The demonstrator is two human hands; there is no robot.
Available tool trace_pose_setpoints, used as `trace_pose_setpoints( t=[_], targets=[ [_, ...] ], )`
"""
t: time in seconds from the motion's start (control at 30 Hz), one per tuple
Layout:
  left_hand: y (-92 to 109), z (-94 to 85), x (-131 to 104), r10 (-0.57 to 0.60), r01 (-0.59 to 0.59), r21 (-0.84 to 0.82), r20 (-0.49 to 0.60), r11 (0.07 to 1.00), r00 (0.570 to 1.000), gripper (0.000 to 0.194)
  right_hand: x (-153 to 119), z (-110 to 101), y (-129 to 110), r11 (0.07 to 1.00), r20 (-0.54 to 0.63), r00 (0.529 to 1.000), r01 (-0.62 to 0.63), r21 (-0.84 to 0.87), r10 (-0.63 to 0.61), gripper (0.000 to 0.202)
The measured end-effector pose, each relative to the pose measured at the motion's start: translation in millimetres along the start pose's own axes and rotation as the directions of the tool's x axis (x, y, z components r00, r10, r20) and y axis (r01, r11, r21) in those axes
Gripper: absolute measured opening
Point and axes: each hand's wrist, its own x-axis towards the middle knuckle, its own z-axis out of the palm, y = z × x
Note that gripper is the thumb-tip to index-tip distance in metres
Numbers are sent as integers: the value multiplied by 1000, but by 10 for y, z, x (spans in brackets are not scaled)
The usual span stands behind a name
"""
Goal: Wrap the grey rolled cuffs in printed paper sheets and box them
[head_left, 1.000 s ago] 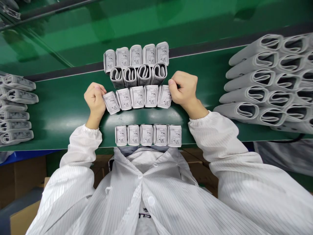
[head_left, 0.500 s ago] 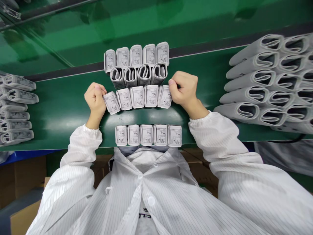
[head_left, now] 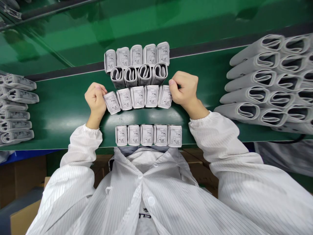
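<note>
Several small folded packets with printed faces lie in a slightly curved row [head_left: 138, 97] on the green bench. My left hand [head_left: 96, 98] is closed at the row's left end, its fingertips against a tilted packet [head_left: 111, 102]. At the right end, my right hand [head_left: 184, 88] is curled into a fist, thumb and finger touching the last packet [head_left: 165, 97]. What the curled fingers enclose is hidden. Just beyond stand rolled packets [head_left: 144, 75] with their open folds showing, and behind them another printed row [head_left: 136, 56]. A straight row [head_left: 146, 135] lies near the front edge.
Larger grey folded pieces [head_left: 261, 78] are stacked at the right of the green bench [head_left: 61, 98]. More folded packets [head_left: 18, 117] are piled at the far left. Cardboard boxes [head_left: 26, 209] show below the bench.
</note>
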Motion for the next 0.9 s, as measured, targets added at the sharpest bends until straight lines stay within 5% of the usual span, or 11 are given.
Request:
trace_pose_setpoints(
  t=[0.5, 0.9],
  targets=[
    [85, 14, 7, 177, -177, -11, 9, 984, 984, 74, -7, 16, 46, 1000, -17, 1000, 17, 26, -16, 64],
    [52, 2, -10, 9, -9, 8, 0, 1000, 1000, 77, -9, 12, 28, 1000, -22, 1000, 20, -6, -21, 67]
  ],
)
